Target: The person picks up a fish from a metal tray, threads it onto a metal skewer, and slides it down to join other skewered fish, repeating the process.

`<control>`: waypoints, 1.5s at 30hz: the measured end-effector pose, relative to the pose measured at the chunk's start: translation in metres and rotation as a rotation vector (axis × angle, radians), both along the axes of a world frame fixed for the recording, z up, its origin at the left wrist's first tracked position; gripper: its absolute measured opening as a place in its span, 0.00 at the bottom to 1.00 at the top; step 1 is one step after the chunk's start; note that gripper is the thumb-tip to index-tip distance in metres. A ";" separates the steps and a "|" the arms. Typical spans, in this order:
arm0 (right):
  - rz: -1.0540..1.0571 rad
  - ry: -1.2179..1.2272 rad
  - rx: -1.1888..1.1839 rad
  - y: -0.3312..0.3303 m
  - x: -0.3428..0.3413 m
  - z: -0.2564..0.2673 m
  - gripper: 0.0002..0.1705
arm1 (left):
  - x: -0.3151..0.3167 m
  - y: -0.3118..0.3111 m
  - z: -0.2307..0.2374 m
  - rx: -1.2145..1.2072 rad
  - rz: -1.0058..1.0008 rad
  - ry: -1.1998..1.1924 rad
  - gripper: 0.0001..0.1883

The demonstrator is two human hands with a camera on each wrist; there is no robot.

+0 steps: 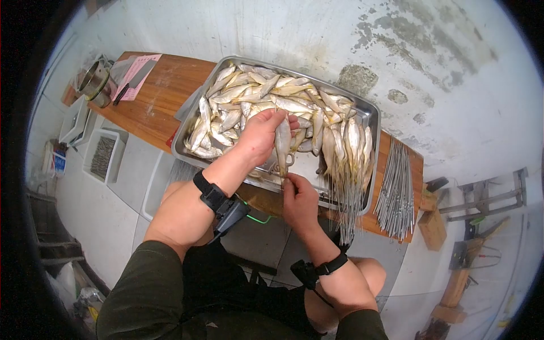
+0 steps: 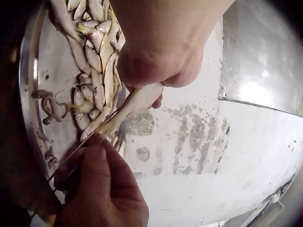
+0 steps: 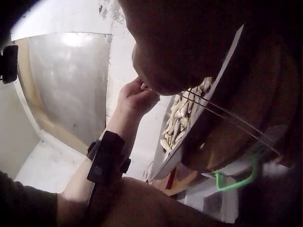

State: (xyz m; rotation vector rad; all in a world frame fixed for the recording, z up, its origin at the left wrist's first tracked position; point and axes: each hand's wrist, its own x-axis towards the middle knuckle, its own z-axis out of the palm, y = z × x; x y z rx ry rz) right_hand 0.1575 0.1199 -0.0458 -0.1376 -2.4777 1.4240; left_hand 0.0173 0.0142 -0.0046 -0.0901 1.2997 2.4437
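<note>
My left hand [image 1: 262,136] grips a small silvery fish [image 1: 282,139] by its upper part, over the front of a metal tray [image 1: 374,122] of fish. Just below, my right hand [image 1: 300,203] pinches at the fish's tail end. The left wrist view shows the fish [image 2: 139,100] slanting down from my left hand [image 2: 161,52], with the right fingers [image 2: 97,153] pinching a thin metal skewer beside the tail. Two thin skewers [image 3: 227,113] extend from my shaded right hand [image 3: 170,52] in the right wrist view; the left hand [image 3: 135,99] is beyond it. How deep the skewer sits is hidden.
Skewered fish [image 1: 351,147] lie at the tray's right end, their skewers hanging over the rim. Bare skewers [image 1: 396,192] lie on the wooden board [image 1: 161,85] to the right. A knife [image 1: 136,81], pink paper and metal pot [image 1: 95,82] stand at the left end.
</note>
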 end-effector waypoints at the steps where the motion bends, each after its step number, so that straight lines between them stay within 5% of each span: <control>1: -0.013 -0.035 -0.042 0.000 0.001 0.002 0.11 | 0.000 0.000 0.001 0.002 0.002 0.000 0.11; 5: 0.033 -0.220 -0.125 0.004 0.002 -0.003 0.13 | -0.003 -0.003 0.006 0.025 0.021 -0.039 0.10; 23: 0.079 -0.340 -0.385 0.010 -0.001 -0.015 0.15 | -0.007 -0.005 -0.003 0.038 0.028 -0.034 0.12; 28: 0.046 -0.298 -0.324 0.024 0.015 -0.012 0.15 | -0.020 -0.015 0.003 0.038 0.009 -0.037 0.12; 37: -0.375 -0.085 -0.319 0.126 0.020 0.026 0.16 | -0.026 -0.025 -0.002 -0.152 -0.023 -0.009 0.12; 45: -0.363 -0.183 0.020 0.168 0.024 -0.026 0.20 | -0.030 -0.041 -0.006 -0.181 -0.015 0.007 0.11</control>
